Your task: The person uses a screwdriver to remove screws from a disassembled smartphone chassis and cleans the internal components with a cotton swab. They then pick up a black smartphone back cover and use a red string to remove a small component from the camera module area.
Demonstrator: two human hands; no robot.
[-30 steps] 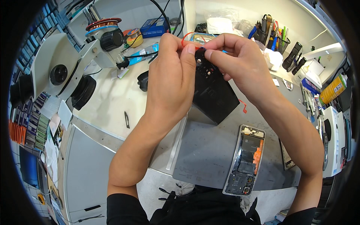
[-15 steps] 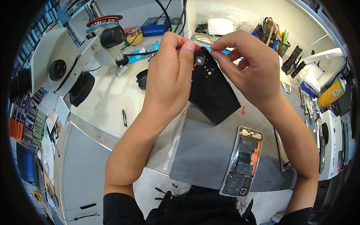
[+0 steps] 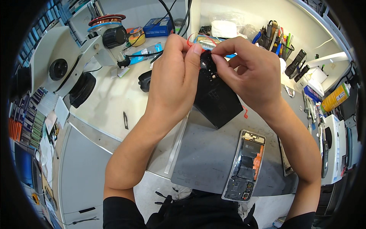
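Observation:
Above the mat I hold a black phone back cover [image 3: 218, 103], tilted, its camera-hole end up between my hands. My left hand [image 3: 173, 78] is closed on the cover's upper left edge, thumb on the near side. A thin red strip [image 3: 202, 34] arches above the cover's top end, between the fingertips of both hands. My right hand [image 3: 249, 68] pinches at the top right corner, with the strip's end at its fingertips. The exact grip there is partly hidden. Below lies an opened phone [image 3: 244, 166], its inner parts and an orange patch showing.
A grey mat [image 3: 202, 152] lies beneath my hands, with a small red scrap [image 3: 245, 112] on it. A microscope [image 3: 57, 68] stands at the left. A small dark blade [image 3: 126, 120] lies on the white bench. Pens and tools fill a holder [image 3: 286, 49] at the back right.
The red strip now rises in a wider loop above the cover. My right fingertips have shifted slightly left and down along its top edge, and the cover has turned a little.

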